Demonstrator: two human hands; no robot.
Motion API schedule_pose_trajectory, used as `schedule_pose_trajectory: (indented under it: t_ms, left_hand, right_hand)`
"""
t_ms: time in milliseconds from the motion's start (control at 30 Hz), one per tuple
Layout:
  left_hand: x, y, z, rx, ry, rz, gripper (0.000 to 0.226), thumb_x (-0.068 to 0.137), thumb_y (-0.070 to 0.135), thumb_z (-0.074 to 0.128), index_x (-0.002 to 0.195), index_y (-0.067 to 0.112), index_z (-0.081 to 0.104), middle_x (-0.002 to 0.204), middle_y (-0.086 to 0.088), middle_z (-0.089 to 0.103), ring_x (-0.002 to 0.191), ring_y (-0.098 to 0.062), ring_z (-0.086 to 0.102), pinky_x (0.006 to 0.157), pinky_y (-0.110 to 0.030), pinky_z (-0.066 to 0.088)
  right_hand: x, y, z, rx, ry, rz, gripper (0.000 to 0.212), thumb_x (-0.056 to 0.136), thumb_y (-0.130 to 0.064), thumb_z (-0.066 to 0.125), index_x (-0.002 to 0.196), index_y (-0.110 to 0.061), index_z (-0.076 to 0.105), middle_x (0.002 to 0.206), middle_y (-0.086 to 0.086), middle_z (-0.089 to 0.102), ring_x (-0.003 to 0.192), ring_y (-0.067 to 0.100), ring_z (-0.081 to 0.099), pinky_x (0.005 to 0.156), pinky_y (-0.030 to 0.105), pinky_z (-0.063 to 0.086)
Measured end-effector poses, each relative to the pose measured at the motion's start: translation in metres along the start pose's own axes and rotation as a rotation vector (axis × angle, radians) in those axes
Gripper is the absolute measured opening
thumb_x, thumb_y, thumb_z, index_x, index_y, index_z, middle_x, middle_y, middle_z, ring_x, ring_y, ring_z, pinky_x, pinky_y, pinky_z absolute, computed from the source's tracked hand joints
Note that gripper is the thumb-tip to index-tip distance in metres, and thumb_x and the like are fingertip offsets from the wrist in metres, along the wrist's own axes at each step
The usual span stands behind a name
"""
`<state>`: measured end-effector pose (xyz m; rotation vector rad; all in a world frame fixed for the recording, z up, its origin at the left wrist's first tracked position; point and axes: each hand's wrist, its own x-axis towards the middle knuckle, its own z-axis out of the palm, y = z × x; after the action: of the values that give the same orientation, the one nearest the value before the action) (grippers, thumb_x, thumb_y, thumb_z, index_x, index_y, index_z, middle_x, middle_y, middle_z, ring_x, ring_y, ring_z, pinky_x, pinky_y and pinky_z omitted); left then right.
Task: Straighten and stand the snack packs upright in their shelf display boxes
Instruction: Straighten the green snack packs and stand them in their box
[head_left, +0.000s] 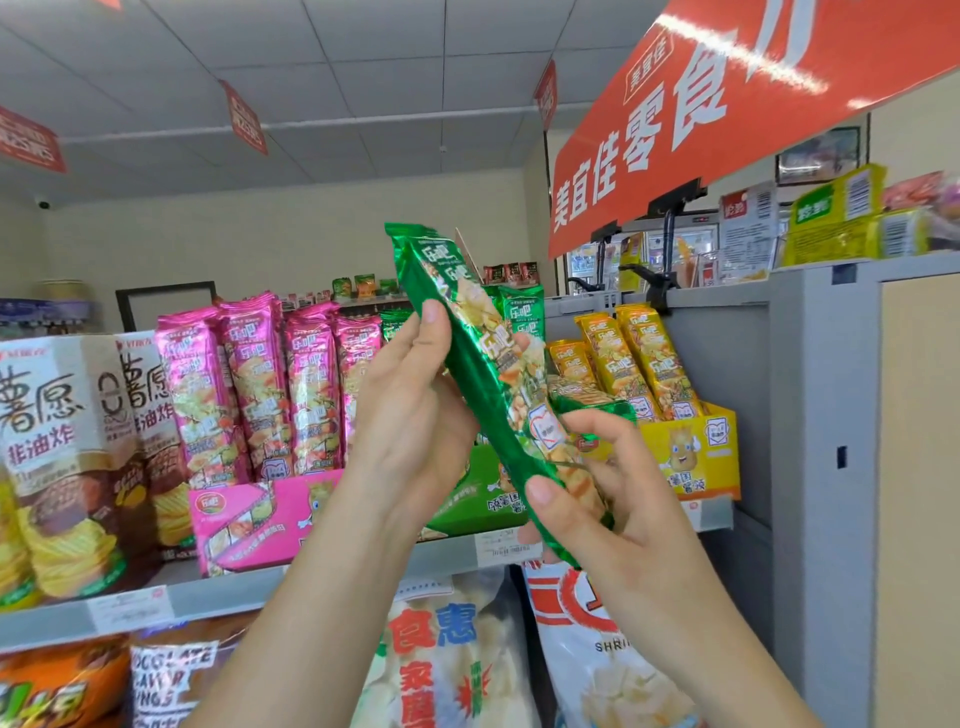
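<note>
Our right hand grasps the lower end of a green snack pack, thumb on its edge. Our left hand grips its middle, thumb pressed higher up. We hold the pack tilted, top leaning left, in front of the shelf. Behind it sits the green box, between the pink box of upright pink packs and the yellow box.

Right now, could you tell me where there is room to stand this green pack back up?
The pink box is crammed with packs and the yellow box looks full. The likeliest gap is in the green box, in front of the standing green packs, but the left hand and right hand, gripping the green pack, hide it.
</note>
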<state>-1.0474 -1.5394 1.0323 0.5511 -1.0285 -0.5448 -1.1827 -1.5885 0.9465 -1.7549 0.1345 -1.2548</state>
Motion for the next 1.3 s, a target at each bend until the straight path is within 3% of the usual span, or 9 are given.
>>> schedule_pose_trajectory:
  t_ms: [200, 367, 500, 633, 767, 833, 900, 1033, 1300]
  left_hand:
    - [0.003, -0.001, 0.008, 0.302, -0.002, -0.009, 0.035, 0.077, 0.057, 0.064, 0.089, 0.025, 0.072, 0.092, -0.002, 0.069, 0.086, -0.016, 0.066, 0.074, -0.033, 0.056]
    - [0.015, -0.011, 0.012, 0.368, 0.074, 0.043, 0.01, 0.092, 0.029, 0.065, 0.094, 0.019, 0.066, 0.077, 0.008, 0.069, 0.067, -0.006, 0.064, 0.059, -0.023, 0.052]
    - [0.025, -0.017, 0.019, 0.386, 0.085, 0.013, 0.051, 0.089, 0.033, 0.069, 0.131, 0.011, 0.051, 0.085, 0.006, 0.072, 0.072, -0.01, 0.066, 0.06, -0.029, 0.053]
    - [0.037, -0.026, 0.023, 0.429, 0.034, -0.066, 0.045, 0.09, 0.037, 0.065, 0.126, 0.01, 0.055, 0.084, 0.005, 0.074, 0.062, -0.006, 0.066, 0.052, -0.023, 0.051]
    - [0.049, -0.031, 0.024, 0.665, 0.007, -0.121, 0.037, 0.097, 0.049, 0.049, 0.106, 0.018, 0.066, 0.078, -0.003, 0.069, 0.054, -0.009, 0.06, 0.05, -0.026, 0.052]
    - [0.058, -0.03, 0.017, 0.924, 0.056, 0.119, 0.034, 0.101, 0.044, 0.042, 0.096, 0.022, 0.068, 0.066, 0.009, 0.062, 0.054, -0.007, 0.053, 0.053, -0.029, 0.051]
    - [0.069, -0.028, 0.005, 1.233, 0.108, 0.358, 0.03, 0.1, 0.034, 0.045, 0.118, 0.02, 0.066, 0.084, 0.008, 0.061, 0.071, -0.008, 0.051, 0.071, -0.029, 0.045]
    - [0.084, -0.031, -0.008, 1.667, 0.106, 0.388, 0.051, 0.097, 0.031, 0.051, 0.145, 0.018, 0.042, 0.123, -0.008, 0.048, 0.114, -0.023, 0.047, 0.093, -0.034, 0.04]
    - [0.093, -0.037, -0.004, 1.98, -0.01, 0.359, 0.052, 0.098, 0.049, 0.038, 0.144, 0.026, 0.037, 0.099, -0.001, 0.029, 0.104, -0.025, 0.038, 0.068, -0.033, 0.038]
  right_hand:
    - [-0.005, -0.004, -0.001, -0.321, 0.147, -0.126, 0.047, 0.082, -0.046, 0.06, 0.128, -0.041, 0.051, 0.08, -0.026, 0.064, 0.068, 0.001, 0.06, 0.063, 0.017, 0.05]
    - [-0.013, -0.009, -0.004, -0.63, 0.195, -0.288, 0.069, 0.082, -0.047, 0.059, 0.145, -0.045, 0.03, 0.12, -0.026, 0.048, 0.097, -0.009, 0.053, 0.076, 0.006, 0.043]
    - [-0.014, -0.009, -0.016, -0.785, 0.246, -0.451, 0.057, 0.085, -0.042, 0.059, 0.14, -0.035, 0.044, 0.126, -0.005, 0.055, 0.099, 0.001, 0.053, 0.08, 0.01, 0.042]
    - [-0.009, -0.009, -0.033, -0.787, 0.17, -0.446, 0.064, 0.073, -0.041, 0.074, 0.133, -0.028, 0.055, 0.125, -0.002, 0.057, 0.106, -0.004, 0.051, 0.088, 0.006, 0.037]
    - [0.002, -0.017, -0.05, -0.787, 0.21, -0.457, 0.053, 0.081, -0.049, 0.061, 0.13, -0.028, 0.059, 0.119, -0.007, 0.059, 0.104, -0.012, 0.051, 0.087, -0.005, 0.033]
    - [0.013, -0.022, -0.059, -0.785, 0.303, -0.437, 0.051, 0.084, -0.051, 0.056, 0.128, -0.026, 0.061, 0.111, -0.006, 0.065, 0.095, -0.001, 0.057, 0.08, -0.001, 0.037]
    - [0.03, -0.027, -0.066, -0.806, 0.385, -0.422, 0.049, 0.086, -0.05, 0.059, 0.127, -0.024, 0.062, 0.107, -0.006, 0.068, 0.091, 0.003, 0.057, 0.079, 0.003, 0.036]
    - [0.069, -0.034, -0.07, -0.884, 0.393, -0.348, 0.041, 0.089, -0.044, 0.063, 0.126, -0.026, 0.063, 0.103, -0.005, 0.071, 0.087, 0.01, 0.063, 0.075, 0.023, 0.049]
    - [0.101, -0.005, -0.053, -1.068, 0.072, -0.131, 0.044, 0.089, -0.059, 0.053, 0.125, -0.034, 0.059, 0.108, -0.007, 0.071, 0.099, 0.019, 0.063, 0.078, 0.035, 0.05]
